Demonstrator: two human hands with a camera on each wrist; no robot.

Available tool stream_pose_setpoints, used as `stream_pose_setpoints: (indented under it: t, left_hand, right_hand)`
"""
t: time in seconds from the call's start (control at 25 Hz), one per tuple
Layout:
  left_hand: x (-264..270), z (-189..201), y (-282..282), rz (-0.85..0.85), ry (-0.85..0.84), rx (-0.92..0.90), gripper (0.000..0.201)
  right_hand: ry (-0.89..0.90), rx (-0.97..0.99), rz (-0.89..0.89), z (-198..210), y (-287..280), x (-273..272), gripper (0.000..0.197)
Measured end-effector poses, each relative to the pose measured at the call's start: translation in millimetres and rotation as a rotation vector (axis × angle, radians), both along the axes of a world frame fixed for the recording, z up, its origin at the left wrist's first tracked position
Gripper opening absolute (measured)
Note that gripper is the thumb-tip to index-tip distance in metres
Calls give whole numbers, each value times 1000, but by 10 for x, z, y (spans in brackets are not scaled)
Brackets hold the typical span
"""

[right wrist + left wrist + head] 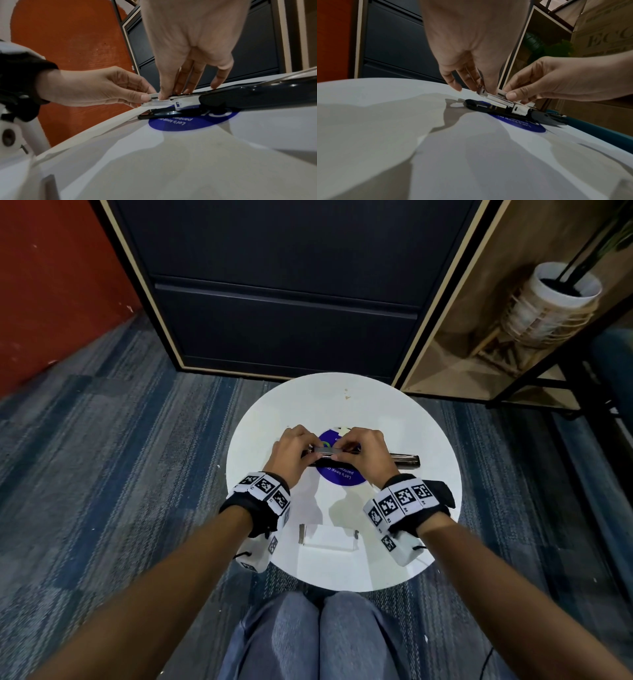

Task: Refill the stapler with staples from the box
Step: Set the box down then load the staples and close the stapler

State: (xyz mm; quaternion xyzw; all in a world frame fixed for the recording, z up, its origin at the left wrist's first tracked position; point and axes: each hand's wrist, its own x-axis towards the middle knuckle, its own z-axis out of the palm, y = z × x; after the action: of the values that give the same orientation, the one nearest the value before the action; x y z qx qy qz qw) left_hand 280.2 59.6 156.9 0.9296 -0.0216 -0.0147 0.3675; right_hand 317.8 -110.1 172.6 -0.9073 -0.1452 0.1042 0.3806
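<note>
Both hands on the opened stapler, centre of the round white worktop (pixel 404 419).

Near edge, 6 o'clock: small clear plastic staple box (pixel 328 538), untouched. Centre: black-and-chrome stapler (pixel 404 459) lies flat across a round blue sticker (pixel 342 475), lid swung out toward 3 o'clock, metal staple channel (pixel 496 98) exposed. Left hand (pixel 291 455), grip pinching the channel's 9 o'clock end. Right hand (pixel 366 457), thumb and fingers pinched on the channel top. Staple strip not distinguishable. Far, 12 o'clock: dark drawer cabinet (pixel 284 285).
</note>
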Motion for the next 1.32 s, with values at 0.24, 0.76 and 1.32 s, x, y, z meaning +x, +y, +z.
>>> stream_pose_setpoints:
  t: [0.24,0.76,1.32]
  left_hand:
    - [12,8,32,-7,-10,-90,19]
    - [-2,24,32,24,-12,-107,18]
    - [-248,-191,168,145,8,17,24]
  right_hand:
    - [-15,-42,20,-10,23,22,14]
    - [-34,-93,32,8,19,17,17]
    - [-2,-376,-91,47,-1070,60,30]
